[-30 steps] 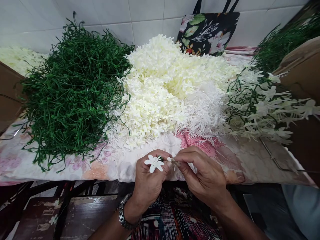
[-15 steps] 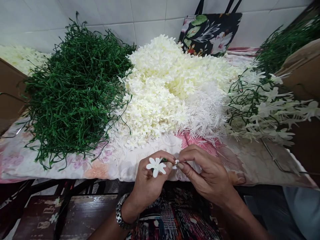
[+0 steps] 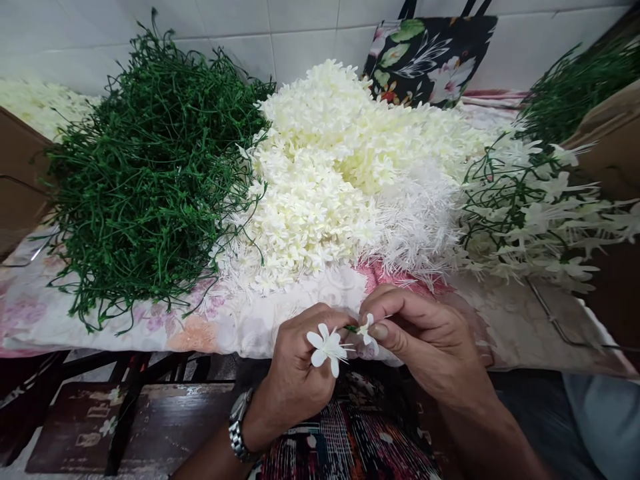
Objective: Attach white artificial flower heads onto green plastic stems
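Note:
My left hand [image 3: 305, 357], with a metal watch on its wrist, is closed on a green stem at the table's front edge. A white flower [image 3: 327, 349] with open petals stands out over its fingers. My right hand [image 3: 423, 333] pinches a smaller white blossom [image 3: 367, 330] between thumb and forefinger, at the end of a short green piece coming from the left hand. Beyond the hands lie a heap of cream-white blossoms [image 3: 310, 207] and a patch of thin white stamens [image 3: 417, 217]. Most of the held stem is hidden by the fingers.
A big pile of green stems [image 3: 150, 173] lies at the left. Finished-looking white flowers on stems [image 3: 540, 213] lie at the right beside a brown box [image 3: 615, 147]. A black floral bag [image 3: 430, 60] leans on the tiled wall. A flowered cloth [image 3: 240, 327] covers the table.
The small blossom at my right fingertips now shows its spread petals, with green stem behind it. The flower over my left hand has moved slightly right and down. The view has shifted a little.

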Motion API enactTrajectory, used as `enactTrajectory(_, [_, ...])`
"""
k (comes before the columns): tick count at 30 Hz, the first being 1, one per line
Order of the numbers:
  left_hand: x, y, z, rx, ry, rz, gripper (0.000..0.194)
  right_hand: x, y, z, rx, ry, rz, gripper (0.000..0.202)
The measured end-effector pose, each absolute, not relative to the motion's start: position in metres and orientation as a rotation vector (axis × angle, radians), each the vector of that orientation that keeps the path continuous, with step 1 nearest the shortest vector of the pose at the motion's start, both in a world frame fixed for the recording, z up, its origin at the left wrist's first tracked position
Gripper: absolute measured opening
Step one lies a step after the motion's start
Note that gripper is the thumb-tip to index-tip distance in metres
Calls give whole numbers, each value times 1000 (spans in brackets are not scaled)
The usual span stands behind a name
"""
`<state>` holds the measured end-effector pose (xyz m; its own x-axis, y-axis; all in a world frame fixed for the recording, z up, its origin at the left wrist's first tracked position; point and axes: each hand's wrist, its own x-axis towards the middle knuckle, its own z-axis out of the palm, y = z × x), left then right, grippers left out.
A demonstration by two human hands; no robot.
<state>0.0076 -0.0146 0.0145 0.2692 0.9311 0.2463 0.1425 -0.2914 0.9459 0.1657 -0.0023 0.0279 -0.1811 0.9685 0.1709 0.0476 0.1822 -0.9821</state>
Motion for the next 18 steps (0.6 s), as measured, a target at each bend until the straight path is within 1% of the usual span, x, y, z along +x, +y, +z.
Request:
enactTrajectory(5, [6, -15, 15, 1712, 990, 1082, 29, 166, -3, 21, -1055, -1415, 1223, 9])
enactTrajectory(11, [7, -13, 15, 1795, 1040, 1075, 20, 165, -6, 22, -1128, -1598, 978, 8])
enactTrajectory(18, [8, -11, 10, 1966, 1106, 1024, 18, 164, -9, 15, -1108, -1806, 736, 9])
